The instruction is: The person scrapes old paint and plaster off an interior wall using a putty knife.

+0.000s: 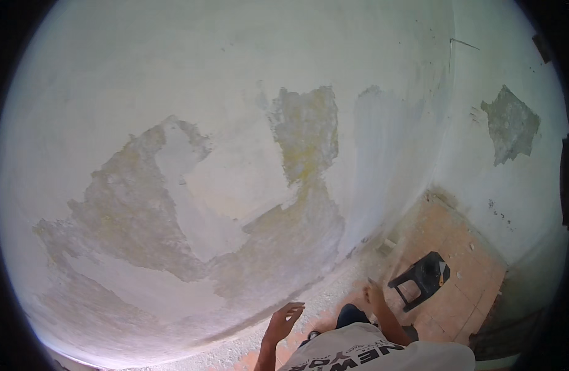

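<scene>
My left hand [284, 321] is raised near the foot of the wall, with its fingers stretched out and a gap beside the thumb; nothing shows in it. To its right, my right hand [372, 294] hangs low with bent fingers. A small dark tip shows at its fingers; whether it is a held tool is unclear. Before me stands a pale painted wall [233, 185] with large rough patches of bare grey and yellowish plaster [307, 134]. A black plastic stool [425, 273] stands right of my right hand, with a putty knife [442, 272] lying on its seat.
White flakes and dust [261, 336] litter the reddish tiled floor [451, 232] along the wall's base. The adjoining wall [479, 185] meets it at a corner on the right and has another bare grey patch [511, 125]. Dark objects stand at the far right edge.
</scene>
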`<state>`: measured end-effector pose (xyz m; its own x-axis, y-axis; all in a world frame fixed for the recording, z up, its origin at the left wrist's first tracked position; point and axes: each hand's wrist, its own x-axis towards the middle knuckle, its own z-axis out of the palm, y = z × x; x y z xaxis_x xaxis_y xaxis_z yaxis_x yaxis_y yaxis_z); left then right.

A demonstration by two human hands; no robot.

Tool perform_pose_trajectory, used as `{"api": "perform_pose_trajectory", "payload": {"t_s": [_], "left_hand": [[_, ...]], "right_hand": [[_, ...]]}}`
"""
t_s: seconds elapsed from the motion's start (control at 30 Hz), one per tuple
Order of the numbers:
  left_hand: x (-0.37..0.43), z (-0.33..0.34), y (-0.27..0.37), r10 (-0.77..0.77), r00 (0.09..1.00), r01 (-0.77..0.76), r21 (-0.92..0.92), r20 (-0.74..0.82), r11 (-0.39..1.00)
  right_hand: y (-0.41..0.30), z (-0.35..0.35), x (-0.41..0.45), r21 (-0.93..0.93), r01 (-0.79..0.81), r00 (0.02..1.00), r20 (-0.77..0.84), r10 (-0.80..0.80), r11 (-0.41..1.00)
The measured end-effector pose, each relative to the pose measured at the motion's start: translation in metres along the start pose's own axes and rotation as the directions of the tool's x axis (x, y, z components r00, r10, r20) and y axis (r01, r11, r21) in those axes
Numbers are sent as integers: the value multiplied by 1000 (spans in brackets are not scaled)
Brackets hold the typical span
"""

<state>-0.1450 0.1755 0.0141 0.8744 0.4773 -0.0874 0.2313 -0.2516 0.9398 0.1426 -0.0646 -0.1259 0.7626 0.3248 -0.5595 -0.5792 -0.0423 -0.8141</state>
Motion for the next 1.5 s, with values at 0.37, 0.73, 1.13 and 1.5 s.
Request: {"api": "perform_pose_trajectory", "payload": {"t_s": [0.37, 0.73, 1.13, 1.5], "left_hand": [[148, 110, 98, -80, 856, -333, -663, -511, 671], [175, 81, 183, 136, 195, -193, 98, -971, 976], [247, 77, 377, 537, 190, 343, 568, -822, 748], [265, 75, 415, 513, 167, 454, 527, -842, 718]], "right_hand": [[-187, 124, -54, -1, 872, 196, 917, -348, 489], [-319, 51, 92, 24, 926, 94, 952, -293, 376], [-363, 86, 95, 190, 856, 3, 928, -373, 480], [-336, 50, 109, 110, 818, -2, 982, -189, 564]]}}
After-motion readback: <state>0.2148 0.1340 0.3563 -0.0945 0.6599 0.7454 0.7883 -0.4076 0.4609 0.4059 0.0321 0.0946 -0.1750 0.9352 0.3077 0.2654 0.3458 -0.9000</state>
